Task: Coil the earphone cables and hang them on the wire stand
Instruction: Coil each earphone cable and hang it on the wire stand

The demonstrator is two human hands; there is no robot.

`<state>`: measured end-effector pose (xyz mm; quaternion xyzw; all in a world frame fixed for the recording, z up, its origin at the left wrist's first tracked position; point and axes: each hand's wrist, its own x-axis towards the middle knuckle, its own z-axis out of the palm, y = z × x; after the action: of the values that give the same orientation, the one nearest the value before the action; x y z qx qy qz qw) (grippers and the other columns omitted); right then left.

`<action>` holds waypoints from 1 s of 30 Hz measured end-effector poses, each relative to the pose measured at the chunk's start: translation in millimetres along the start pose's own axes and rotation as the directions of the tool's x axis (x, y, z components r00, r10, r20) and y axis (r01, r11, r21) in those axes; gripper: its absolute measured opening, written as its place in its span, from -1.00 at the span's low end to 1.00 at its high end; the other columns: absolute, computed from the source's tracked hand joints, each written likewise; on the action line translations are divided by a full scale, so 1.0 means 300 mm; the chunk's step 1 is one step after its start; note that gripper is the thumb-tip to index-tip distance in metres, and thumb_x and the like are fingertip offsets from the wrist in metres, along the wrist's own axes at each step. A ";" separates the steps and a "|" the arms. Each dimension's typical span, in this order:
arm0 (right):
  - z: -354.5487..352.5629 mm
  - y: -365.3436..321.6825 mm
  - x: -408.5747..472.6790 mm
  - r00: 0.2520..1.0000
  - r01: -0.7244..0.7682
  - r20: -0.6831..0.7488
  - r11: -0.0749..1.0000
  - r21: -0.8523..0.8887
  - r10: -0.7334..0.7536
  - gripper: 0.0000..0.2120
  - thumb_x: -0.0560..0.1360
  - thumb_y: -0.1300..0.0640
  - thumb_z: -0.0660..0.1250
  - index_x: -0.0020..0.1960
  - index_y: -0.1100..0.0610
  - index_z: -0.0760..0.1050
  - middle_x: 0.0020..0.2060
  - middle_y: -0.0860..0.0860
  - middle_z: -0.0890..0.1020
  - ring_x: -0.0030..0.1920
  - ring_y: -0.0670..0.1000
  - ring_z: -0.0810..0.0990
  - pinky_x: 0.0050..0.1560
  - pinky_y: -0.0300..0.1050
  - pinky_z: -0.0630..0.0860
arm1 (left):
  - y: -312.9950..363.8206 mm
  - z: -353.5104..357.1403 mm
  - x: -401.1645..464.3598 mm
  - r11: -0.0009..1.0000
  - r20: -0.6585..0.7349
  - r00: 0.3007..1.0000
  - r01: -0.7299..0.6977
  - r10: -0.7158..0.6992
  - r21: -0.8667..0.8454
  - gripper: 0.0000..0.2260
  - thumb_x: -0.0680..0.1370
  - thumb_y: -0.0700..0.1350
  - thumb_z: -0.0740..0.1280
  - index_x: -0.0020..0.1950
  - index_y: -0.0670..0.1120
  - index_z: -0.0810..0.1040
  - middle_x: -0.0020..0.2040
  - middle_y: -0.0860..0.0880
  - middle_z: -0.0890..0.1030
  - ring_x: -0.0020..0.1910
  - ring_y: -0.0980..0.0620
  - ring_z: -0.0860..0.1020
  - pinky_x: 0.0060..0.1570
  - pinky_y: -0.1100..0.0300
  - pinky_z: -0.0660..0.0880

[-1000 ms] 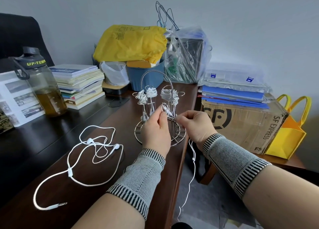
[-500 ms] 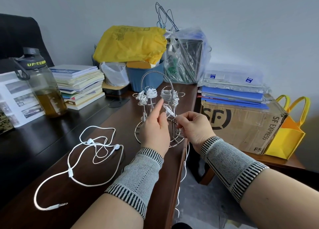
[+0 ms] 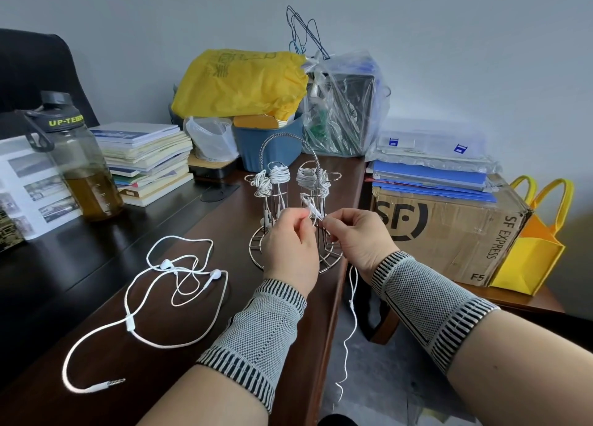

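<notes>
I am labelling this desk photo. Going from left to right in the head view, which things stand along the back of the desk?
Water bottle → stack of books → white plastic bag → blue tub → clear plastic bag → blue folders → yellow tote bag.

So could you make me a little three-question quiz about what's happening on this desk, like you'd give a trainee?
1. True or false: both hands, left hand and right hand, pinch the same white earphone cable.
2. Where does the loose earphone set lie? A) uncoiled on the desk, to the left of the hands; B) on the cardboard box; C) in the yellow tote bag.
3. Fill in: coiled cables already hang on the wire ____.

Key: 1 true; 2 A; 3 stand.
</notes>
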<state>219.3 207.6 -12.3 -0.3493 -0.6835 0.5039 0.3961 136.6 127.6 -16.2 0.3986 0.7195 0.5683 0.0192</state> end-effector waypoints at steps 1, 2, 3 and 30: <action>0.000 -0.002 0.001 1.000 0.014 -0.005 1.000 0.001 -0.014 -0.78 0.48 0.21 0.37 -0.34 0.09 0.57 -0.50 -0.06 0.50 -0.47 -0.10 0.38 -0.37 -0.20 0.38 | 0.002 -0.003 -0.003 1.000 -0.004 1.000 -0.007 0.007 0.012 -0.83 0.62 -0.17 0.23 0.11 -0.06 0.60 0.02 -0.03 0.67 0.05 -0.04 0.61 0.13 0.09 0.48; 0.000 -0.005 0.002 1.000 0.028 -0.004 1.000 0.013 -0.028 -0.79 0.48 0.21 0.38 -0.33 0.09 0.57 -0.49 -0.06 0.49 -0.46 -0.09 0.39 -0.36 -0.19 0.38 | 0.004 -0.007 -0.004 1.000 -0.006 1.000 -0.011 0.011 0.018 -0.80 0.63 -0.16 0.20 0.14 -0.08 0.60 0.06 -0.04 0.66 0.08 -0.03 0.60 0.15 0.10 0.46; -0.001 -0.004 0.005 0.999 0.040 -0.003 0.999 0.020 -0.039 -0.79 0.48 0.20 0.38 -0.33 0.08 0.58 -0.47 -0.05 0.50 -0.45 -0.09 0.39 -0.34 -0.18 0.40 | 0.009 -0.011 -0.007 1.000 0.000 1.000 -0.006 0.006 0.021 -0.78 0.64 -0.14 0.18 0.15 -0.09 0.60 0.07 -0.04 0.66 0.09 -0.03 0.59 0.15 0.12 0.44; -0.002 -0.005 0.033 0.999 -0.013 0.032 0.997 0.080 0.010 -0.83 0.48 0.17 0.38 -0.30 0.10 0.59 -0.40 0.10 0.54 -0.39 0.06 0.45 -0.32 -0.10 0.44 | 0.004 -0.007 0.010 0.988 -0.083 0.995 0.037 -0.049 -0.147 -0.93 0.63 -0.06 0.24 0.05 0.00 0.50 -0.26 0.15 0.49 -0.26 0.15 0.45 -0.16 0.27 0.34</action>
<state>215.3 216.1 -8.9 -0.3292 -0.6669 0.5385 0.3960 134.3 127.6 -13.1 0.3556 0.6847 0.6355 0.0293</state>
